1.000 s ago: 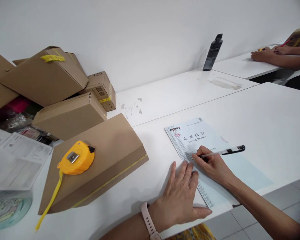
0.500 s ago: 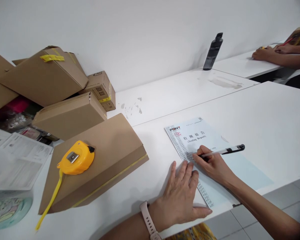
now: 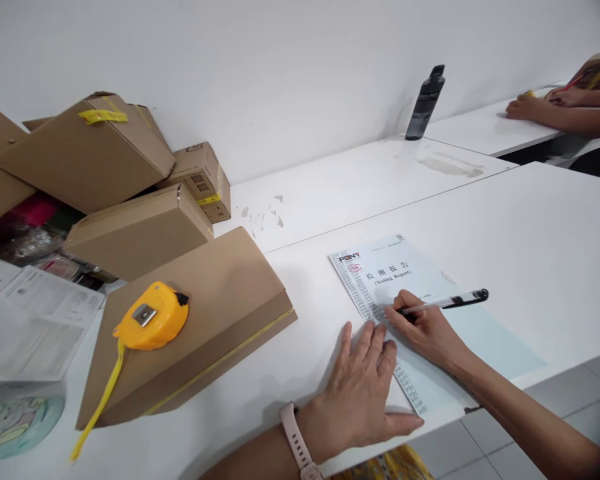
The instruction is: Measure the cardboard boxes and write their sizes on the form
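A pale blue report booklet (image 3: 495, 340) headed "Testing Report" lies flat near the front edge of the white table. My right hand (image 3: 425, 330) rests on it, fingers closed round a pen (image 3: 447, 302) with a clear barrel and black cap end. The pen's tip is near the booklet's printed left strip, mostly hidden by my fingers. My left hand (image 3: 357, 393), a pink band at the wrist, lies flat with fingers spread, its fingertips and thumb at the booklet's left edge. To its left, a yellow tape measure (image 3: 155, 317) sits on a flat cardboard box (image 3: 230, 287), its blade partly pulled out.
Several cardboard boxes (image 3: 85, 150) are piled at the left, with printed papers (image 3: 35, 320) below them. A dark bottle (image 3: 425, 103) stands by the wall. At the far right, another person's hands (image 3: 535, 107) work on a neighbouring table.
My hands, the pen and the booklet look the same as before. The whole view has shifted only very slightly.
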### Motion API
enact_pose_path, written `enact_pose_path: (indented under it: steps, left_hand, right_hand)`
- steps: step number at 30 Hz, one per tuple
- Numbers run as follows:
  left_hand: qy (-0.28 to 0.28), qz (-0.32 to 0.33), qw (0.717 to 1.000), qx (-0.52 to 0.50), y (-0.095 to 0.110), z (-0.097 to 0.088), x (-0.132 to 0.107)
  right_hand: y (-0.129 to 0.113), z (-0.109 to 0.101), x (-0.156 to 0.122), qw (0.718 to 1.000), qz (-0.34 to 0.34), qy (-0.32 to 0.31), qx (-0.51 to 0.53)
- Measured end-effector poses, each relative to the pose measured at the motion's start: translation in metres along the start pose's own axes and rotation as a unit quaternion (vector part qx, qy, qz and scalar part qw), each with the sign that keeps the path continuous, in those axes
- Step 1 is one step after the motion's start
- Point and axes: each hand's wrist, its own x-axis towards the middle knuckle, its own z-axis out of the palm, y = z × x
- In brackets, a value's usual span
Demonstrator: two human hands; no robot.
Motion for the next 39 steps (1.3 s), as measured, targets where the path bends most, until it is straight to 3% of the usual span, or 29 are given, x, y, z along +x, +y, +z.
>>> enact_pose_path:
  steps: [39]
  left_hand:
    - [0.006,-0.001,1.0,-0.008,-0.0008,0.0007,-0.0002]
  right_hand:
    - [0.0004,-0.0016,-0.001,1.0,0.001,0.004,-0.005]
